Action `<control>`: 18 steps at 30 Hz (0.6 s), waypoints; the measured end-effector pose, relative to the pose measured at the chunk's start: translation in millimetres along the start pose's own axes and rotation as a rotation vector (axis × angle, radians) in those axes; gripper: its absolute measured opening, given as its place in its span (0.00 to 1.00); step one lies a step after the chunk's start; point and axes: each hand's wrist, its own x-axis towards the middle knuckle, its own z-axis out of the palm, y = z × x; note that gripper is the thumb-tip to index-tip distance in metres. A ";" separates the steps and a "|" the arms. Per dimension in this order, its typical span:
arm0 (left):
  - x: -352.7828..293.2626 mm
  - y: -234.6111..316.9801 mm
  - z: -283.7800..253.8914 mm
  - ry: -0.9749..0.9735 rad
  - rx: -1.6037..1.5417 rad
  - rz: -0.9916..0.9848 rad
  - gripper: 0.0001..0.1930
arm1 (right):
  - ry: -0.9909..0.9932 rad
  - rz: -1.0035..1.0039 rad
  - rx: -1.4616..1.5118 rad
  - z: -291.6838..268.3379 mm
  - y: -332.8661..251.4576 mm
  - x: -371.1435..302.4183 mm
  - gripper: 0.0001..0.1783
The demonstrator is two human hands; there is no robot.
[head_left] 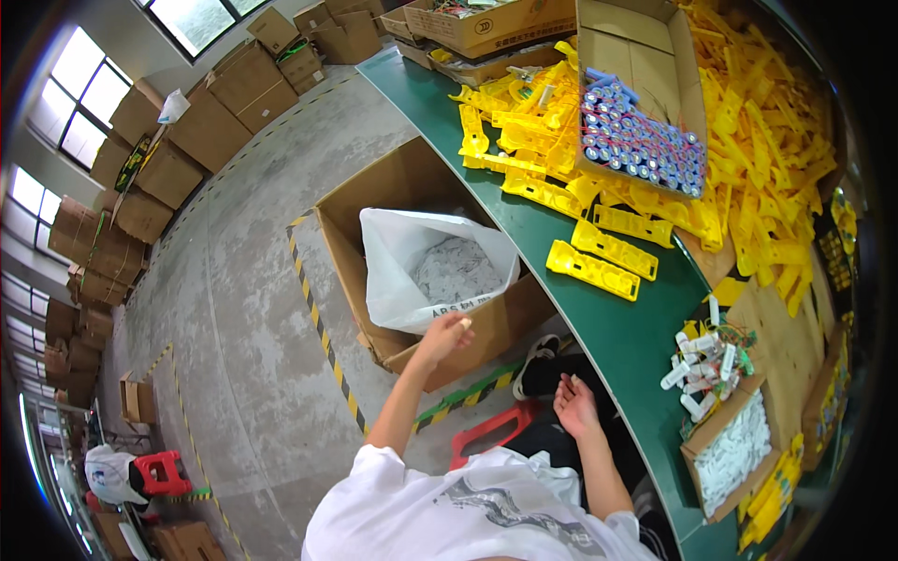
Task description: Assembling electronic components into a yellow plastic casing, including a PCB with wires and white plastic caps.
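Observation:
My left hand (443, 339) is at the near rim of a white plastic bag (385, 271), its fingers curled together. A small pale spot shows at the fingertips; I cannot make out what it is. The bag stands inside a large cardboard box (354, 210) on the floor, and many small grey-white pieces (456, 271) lie in it. Over my lap, beside the table edge, my right hand (575, 408) is palm up with slightly bent fingers and nothing in it. Yellow plastic casings (593, 269) lie on the green table (561, 313) to the right.
An open box (638, 42) of blue battery cells (641, 140) sits among heaped yellow casings (758, 140). Nearer are white wired parts (702, 365) and a small box of white pieces (734, 455). A red stool (491, 433) is beneath me. Cartons (234, 89) line the far wall.

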 end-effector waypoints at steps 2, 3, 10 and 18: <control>10.4 37.5 -2.6 -0.072 0.093 0.080 0.13 | -0.017 -0.043 0.037 3.5 -4.2 -11.7 0.12; 9.3 58.3 5.4 -0.095 0.100 0.092 0.13 | -0.007 -0.075 0.036 0.4 -6.4 -17.8 0.12; 58.5 278.1 13.2 0.111 0.196 0.563 0.07 | 0.090 -0.287 -0.612 34.4 0.4 -36.0 0.13; 256.9 551.2 20.9 0.749 0.925 1.354 0.12 | -0.062 -0.270 -0.757 29.3 12.2 -28.6 0.12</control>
